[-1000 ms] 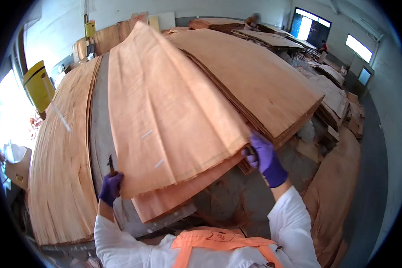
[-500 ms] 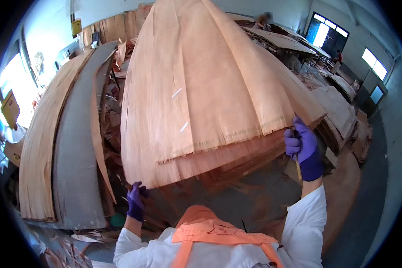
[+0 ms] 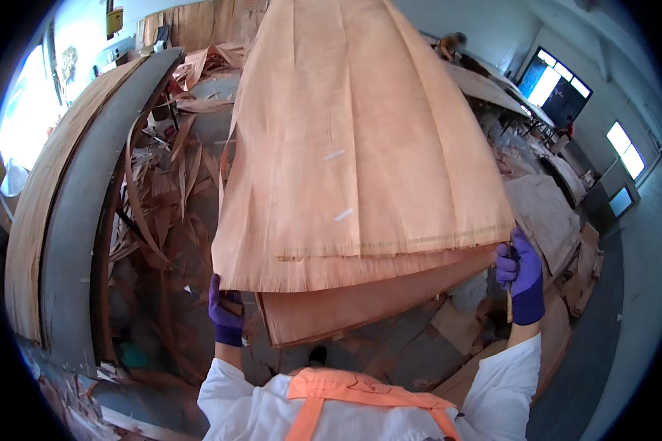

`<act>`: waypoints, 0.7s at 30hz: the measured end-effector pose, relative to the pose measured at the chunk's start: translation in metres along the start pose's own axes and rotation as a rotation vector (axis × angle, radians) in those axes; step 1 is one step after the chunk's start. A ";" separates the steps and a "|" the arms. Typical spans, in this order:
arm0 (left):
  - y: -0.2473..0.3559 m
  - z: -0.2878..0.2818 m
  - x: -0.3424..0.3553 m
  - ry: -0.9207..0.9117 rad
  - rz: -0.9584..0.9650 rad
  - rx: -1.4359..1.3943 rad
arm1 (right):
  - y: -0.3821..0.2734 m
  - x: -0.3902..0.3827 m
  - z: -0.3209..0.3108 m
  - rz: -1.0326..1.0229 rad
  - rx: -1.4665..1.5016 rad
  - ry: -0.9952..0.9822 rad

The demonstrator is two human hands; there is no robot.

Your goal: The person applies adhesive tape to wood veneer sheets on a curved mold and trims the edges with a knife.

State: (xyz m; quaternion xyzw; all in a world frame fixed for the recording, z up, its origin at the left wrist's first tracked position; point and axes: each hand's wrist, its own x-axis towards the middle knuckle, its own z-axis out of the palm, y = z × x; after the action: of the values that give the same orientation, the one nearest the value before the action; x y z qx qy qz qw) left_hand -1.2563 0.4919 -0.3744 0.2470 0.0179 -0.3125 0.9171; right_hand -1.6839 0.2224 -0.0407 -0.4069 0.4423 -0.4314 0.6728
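Head view: the left hand point(image 3: 225, 312) grips the near left corner of the veneer sheets point(image 3: 360, 147), and the right hand point(image 3: 521, 275) clenches their near right corner. The sheets are lifted, stretching away over scraps point(image 3: 162, 198) on the floor, beside a long stack point(image 3: 59, 213) at left.

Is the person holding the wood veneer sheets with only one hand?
No: the left hand grips the near edge of the veneer sheets at the lower left, and the right hand grips the right corner.
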 end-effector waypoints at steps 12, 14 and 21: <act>-0.040 0.072 -0.074 0.132 0.323 0.353 | 0.032 0.076 -0.102 -0.141 -0.346 0.139; -0.059 0.067 -0.083 0.195 0.382 0.445 | 0.035 0.093 -0.129 -0.119 -0.333 0.096; -0.104 0.093 -0.124 0.319 0.340 0.767 | 0.046 0.137 -0.201 -0.003 -0.375 -0.012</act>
State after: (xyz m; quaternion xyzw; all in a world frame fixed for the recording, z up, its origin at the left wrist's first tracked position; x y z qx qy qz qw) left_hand -1.4278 0.4474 -0.3161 0.6138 0.0012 -0.0992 0.7832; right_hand -1.8319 0.0734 -0.1729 -0.5283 0.5105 -0.3398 0.5872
